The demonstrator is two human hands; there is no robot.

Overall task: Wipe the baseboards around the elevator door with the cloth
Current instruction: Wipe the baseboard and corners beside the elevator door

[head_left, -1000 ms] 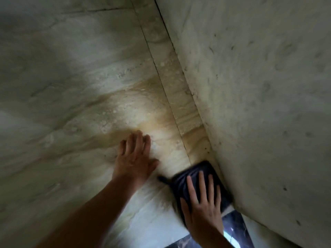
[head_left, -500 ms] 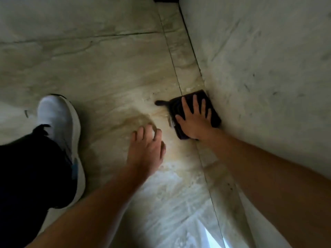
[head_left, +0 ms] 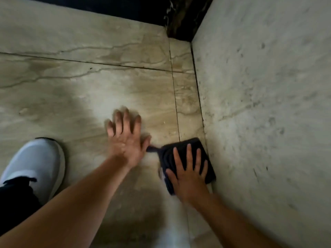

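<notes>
Right hand [head_left: 188, 176] flat, fingers spread, pressing dark cloth [head_left: 179, 151] onto floor [head_left: 89, 86] against wall [head_left: 259, 104]; left hand [head_left: 125, 138] open wide, empty, beside shoe [head_left: 35, 158].

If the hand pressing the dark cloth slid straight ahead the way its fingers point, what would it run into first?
Nothing close: the right hand on the cloth points along the bare strip beside the wall. The first obstacle looks like the dark marble corner at the far end, though depth is hard to judge.

Dark ribbed cloth [head_left: 180, 154]; veined stone floor [head_left: 89, 86]; matt pitted wall [head_left: 268, 104].
</notes>
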